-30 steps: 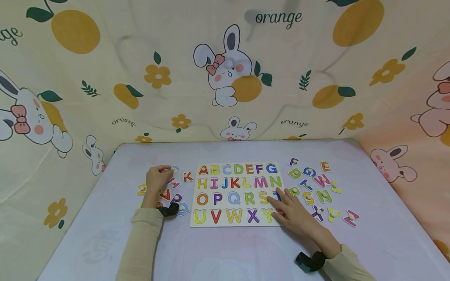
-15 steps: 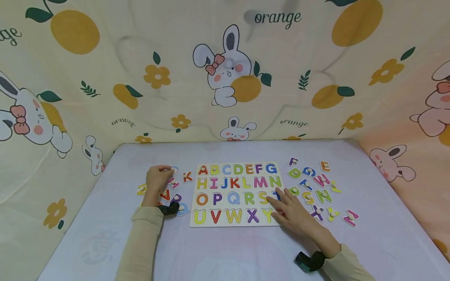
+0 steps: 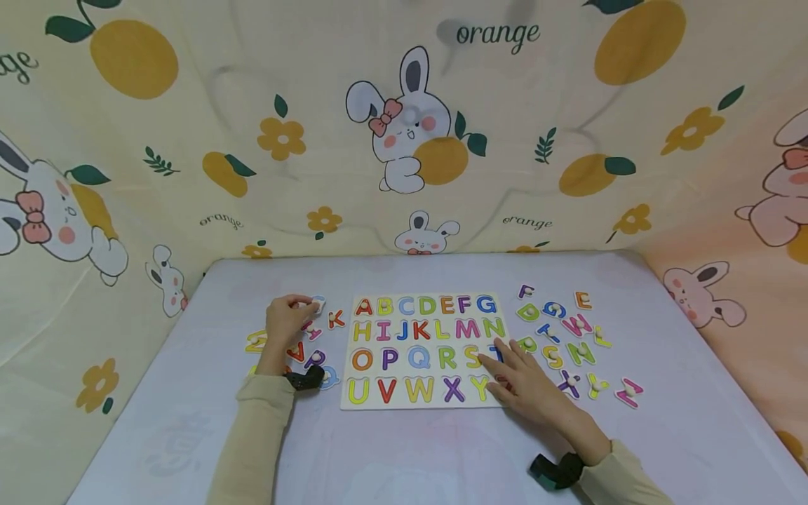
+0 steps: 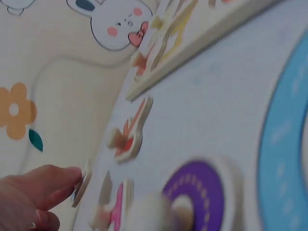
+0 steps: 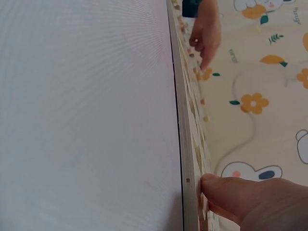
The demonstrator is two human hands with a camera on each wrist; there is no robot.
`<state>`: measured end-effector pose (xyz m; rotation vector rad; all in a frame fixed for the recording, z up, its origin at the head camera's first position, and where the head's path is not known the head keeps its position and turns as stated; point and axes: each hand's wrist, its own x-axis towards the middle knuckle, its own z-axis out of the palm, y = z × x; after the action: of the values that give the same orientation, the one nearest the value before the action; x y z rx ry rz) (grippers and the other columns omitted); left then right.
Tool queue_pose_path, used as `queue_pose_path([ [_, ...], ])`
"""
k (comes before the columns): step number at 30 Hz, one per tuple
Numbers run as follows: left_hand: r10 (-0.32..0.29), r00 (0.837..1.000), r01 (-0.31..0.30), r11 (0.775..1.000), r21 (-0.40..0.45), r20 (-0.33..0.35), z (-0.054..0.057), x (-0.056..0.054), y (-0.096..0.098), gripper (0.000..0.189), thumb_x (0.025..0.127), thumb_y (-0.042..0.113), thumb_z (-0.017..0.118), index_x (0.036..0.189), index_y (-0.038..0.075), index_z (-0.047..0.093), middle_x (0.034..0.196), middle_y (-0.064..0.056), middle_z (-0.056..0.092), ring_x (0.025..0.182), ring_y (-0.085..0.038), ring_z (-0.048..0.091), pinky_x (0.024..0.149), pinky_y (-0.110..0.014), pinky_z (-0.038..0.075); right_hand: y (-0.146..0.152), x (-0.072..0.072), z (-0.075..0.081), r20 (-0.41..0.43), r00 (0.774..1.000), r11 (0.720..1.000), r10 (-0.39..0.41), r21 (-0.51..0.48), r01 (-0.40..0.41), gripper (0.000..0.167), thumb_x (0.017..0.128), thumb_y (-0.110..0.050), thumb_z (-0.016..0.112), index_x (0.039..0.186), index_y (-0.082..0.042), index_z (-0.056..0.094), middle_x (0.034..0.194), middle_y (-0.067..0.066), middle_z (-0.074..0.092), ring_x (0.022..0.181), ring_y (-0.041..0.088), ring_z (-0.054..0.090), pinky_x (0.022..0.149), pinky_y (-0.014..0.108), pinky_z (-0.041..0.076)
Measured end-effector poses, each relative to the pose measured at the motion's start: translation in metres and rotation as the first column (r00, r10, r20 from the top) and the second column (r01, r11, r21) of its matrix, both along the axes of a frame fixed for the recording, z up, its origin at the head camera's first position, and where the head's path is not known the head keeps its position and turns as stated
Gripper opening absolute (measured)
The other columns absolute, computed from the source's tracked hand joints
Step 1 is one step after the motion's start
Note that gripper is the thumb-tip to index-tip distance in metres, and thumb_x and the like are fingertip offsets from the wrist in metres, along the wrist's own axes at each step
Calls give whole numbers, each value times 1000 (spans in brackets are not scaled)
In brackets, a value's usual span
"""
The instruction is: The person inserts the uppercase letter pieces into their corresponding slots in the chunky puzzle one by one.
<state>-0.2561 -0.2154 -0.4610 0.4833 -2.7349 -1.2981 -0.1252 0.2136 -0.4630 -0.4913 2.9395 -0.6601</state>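
My left hand pinches a light blue letter piece left of the alphabet board; its letter is mostly hidden. In the left wrist view that piece stands nearly edge-on at the fingertips. The alphabet board lies flat in the middle of the table, with knobbed A and B pieces in the top row. My right hand rests on the board's lower right part, fingers spread, covering some letters. Near the left hand are a red K piece and a pink piece.
Several loose letter pieces lie right of the board, including an orange E and a green N. Left of it are a red V, a purple piece and a blue Q. A printed cloth hangs behind the table.
My left hand has shifted slightly right with the light blue piece, which now shows more beyond the fingertips. The right hand has stayed on the board.
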Motion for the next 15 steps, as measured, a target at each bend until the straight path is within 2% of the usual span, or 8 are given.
queue_pose_path([
  [6,-44,997,48,997,59,-70,7,3,13,30,83,26,75,101,2,72,61,7,36,51,-7,40,47,-20,30,0,1,0,-5,1000,1000,4,-3,-4,51,92,-29,62,141,-21,50,158,19,28,146,48,19,111,70,23],
  [15,-75,989,85,994,73,-127,13,-3,33,31,80,27,77,99,2,74,61,7,38,62,-11,35,58,-23,27,-1,2,1,-19,1000,1000,3,-2,-3,51,91,-29,63,140,-21,51,158,19,29,146,48,20,110,71,25],
])
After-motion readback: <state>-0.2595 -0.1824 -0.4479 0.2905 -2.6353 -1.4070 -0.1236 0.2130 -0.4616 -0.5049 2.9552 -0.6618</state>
